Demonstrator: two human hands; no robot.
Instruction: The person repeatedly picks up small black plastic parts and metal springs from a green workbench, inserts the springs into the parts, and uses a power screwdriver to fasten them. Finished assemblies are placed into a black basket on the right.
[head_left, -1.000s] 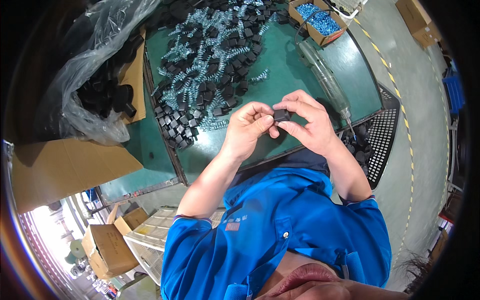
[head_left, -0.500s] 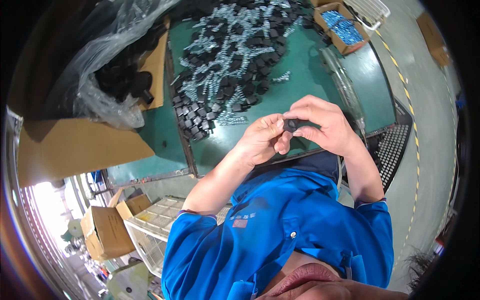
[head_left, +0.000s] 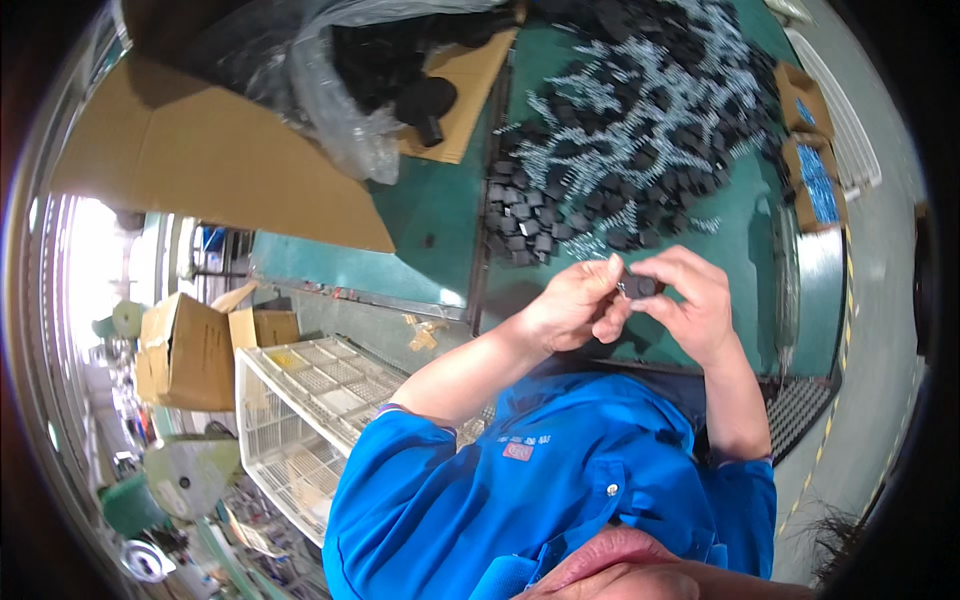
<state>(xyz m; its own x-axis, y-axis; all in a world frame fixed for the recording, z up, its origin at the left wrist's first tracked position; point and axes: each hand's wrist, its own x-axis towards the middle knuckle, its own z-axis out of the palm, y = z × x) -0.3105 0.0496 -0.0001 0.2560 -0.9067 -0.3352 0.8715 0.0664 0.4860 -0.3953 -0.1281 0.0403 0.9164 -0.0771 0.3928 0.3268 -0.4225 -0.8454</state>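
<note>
Pinching one small black part point(head_left: 640, 287) between both hands, left hand point(head_left: 566, 304) and right hand point(head_left: 692, 305), above the green counter point(head_left: 430, 225); slip risk, it'd vanish into the heap of black parts and metal springs point(head_left: 640, 120)

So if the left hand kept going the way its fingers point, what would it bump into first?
The left hand points at the small black part pinched between both hands, with the right hand right behind it. It already seems to touch that part, though depth is hard to judge.
</note>
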